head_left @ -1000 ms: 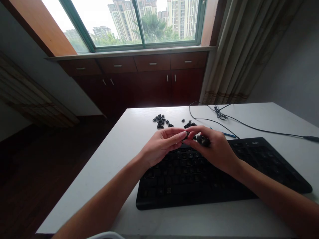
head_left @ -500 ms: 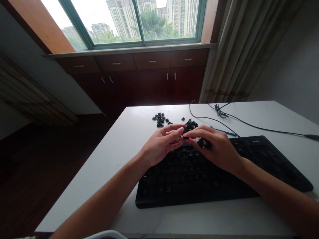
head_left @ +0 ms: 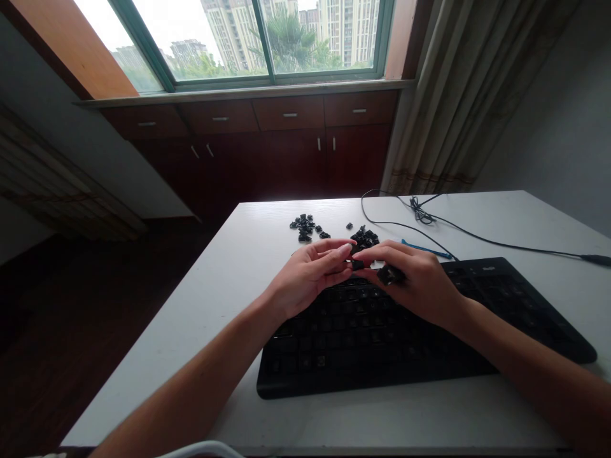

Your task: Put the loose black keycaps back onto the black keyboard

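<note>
Over the top edge of a black keyboard [head_left: 334, 366], my two hands meet at the fingertips. My left hand [head_left: 308, 273] is closed, thumb against fingers, on a small dark keycap [head_left: 354, 248] that is partly hidden. My right hand [head_left: 420, 277] pinches another black keycap [head_left: 357, 264] between thumb and fingertips. More black keycaps [head_left: 391, 275] are tucked under its curled fingers; how many is unclear. Just beyond the hands lies a pile of loose keycaps [head_left: 366, 236], partly covered by my fingers.
Farther left on the white table [head_left: 210, 299] lies a second group of keycaps [head_left: 304, 225], with a single keycap [head_left: 349, 226] between the groups. A thin blue tool [head_left: 426, 249] rests behind the keyboard. A black cable [head_left: 501, 242] runs to the right edge.
The keycap at my right fingertips has turned and shows more of its face. Both hands stay nearly in place; the whole view has shifted slightly.
</note>
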Available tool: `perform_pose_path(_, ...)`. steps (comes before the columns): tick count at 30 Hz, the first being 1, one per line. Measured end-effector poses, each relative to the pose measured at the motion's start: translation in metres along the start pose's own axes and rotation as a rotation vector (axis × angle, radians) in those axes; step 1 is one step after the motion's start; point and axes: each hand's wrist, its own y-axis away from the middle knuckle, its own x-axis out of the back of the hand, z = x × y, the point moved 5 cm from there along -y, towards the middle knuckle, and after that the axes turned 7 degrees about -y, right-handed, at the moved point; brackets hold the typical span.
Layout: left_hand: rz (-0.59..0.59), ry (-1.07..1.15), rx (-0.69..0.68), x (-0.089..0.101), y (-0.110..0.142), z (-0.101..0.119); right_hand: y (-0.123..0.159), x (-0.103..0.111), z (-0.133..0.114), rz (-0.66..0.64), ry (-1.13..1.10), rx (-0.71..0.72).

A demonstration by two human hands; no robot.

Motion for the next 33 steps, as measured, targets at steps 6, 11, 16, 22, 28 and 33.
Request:
perform_pose_path(6,0.068,0.042,0.042,0.004,-0.001,0.002,-0.005,0.022,0.001,0.167,-0.036,-0.092)
perform_pose_path(11,0.148,0.064,0.055,0.012,-0.003,0.002,-0.005,0.035,0.010,0.197,-0.018,-0.158)
perform_pose_path(16,0.163,0.025,0.029,0.014,-0.003,0.004,-0.002,0.053,0.019,0.233,0.027,-0.216)
perform_pose_path(22,0.148,-0.093,-0.013,0.016,-0.003,0.003,0.001,0.070,0.037,0.187,0.024,-0.337)
perform_pose_path(28,0.117,-0.267,-0.026,0.010,-0.001,-0.002,0.002,0.065,0.038,0.015,0.082,-0.236)
perform_pose_path(33,0.080,-0.339,-0.056,0.006,0.001,0.000,0.003,0.056,0.033,-0.094,0.125,-0.101)
